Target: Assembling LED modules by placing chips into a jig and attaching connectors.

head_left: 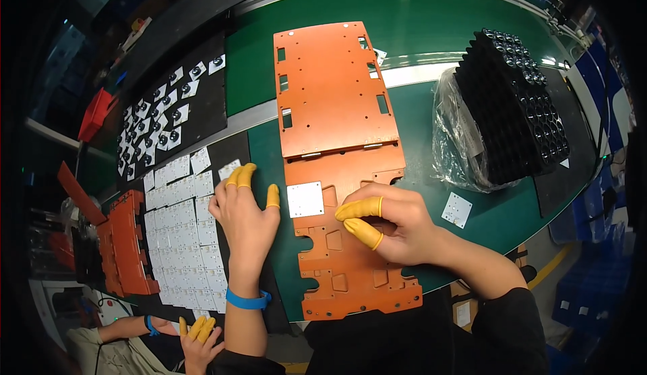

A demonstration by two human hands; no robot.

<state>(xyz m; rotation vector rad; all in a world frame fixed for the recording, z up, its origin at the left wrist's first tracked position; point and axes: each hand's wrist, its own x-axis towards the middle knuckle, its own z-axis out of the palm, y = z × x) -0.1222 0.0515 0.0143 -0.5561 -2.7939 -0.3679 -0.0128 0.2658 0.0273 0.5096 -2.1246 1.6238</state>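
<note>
An orange hinged fixture [337,92] lies lengthwise before me, its lid folded back away from me. A white square circuit board [305,199] sits on the left of its lower half. My right hand [397,223], in yellow finger cots, is over the fixture just right of that board. Its thumb and forefinger are pinched; what they hold, if anything, is too small to make out. My left hand [248,210], also in yellow finger cots with a blue band at the wrist, reaches to a single white board [230,168]. Its thumb stands apart from the fingers.
Rows of white boards [182,233] lie at left, boards with black round parts [158,119] behind them. Another orange fixture [121,247] is far left; a co-worker's hands [195,338] are below. At right stand stacked black trays [505,105] in plastic and a loose board [457,210].
</note>
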